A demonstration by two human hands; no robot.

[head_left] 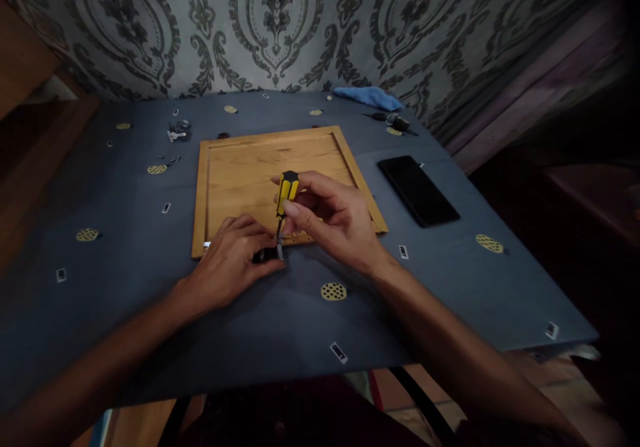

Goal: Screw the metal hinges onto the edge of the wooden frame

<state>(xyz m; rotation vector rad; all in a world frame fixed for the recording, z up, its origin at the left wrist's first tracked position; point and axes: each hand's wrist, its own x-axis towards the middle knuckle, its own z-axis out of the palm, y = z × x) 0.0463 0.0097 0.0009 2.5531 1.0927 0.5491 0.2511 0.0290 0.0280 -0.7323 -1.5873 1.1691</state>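
A framed wooden panel [270, 180] lies flat on the table in front of me. My right hand [340, 220] grips a short yellow-and-black screwdriver [287, 190], upright with its shaft pointing down. The screwdriver's tip meets a black and silver fitting [273, 254] at the panel's near edge; its exact kind is partly covered by my fingers. My left hand [235, 250] pinches this fitting, fingers over the frame and thumb on the near side. A small shiny metal piece [207, 246] shows beside the left hand at the frame's near left corner.
A black phone [419, 190] lies right of the panel. Behind it are a blue cloth [369, 96] and a dark tool-like object [393, 122]. Metal hardware [179, 130] and several small screws [175, 159] lie at the left. A patterned curtain [277, 27] hangs behind the table.
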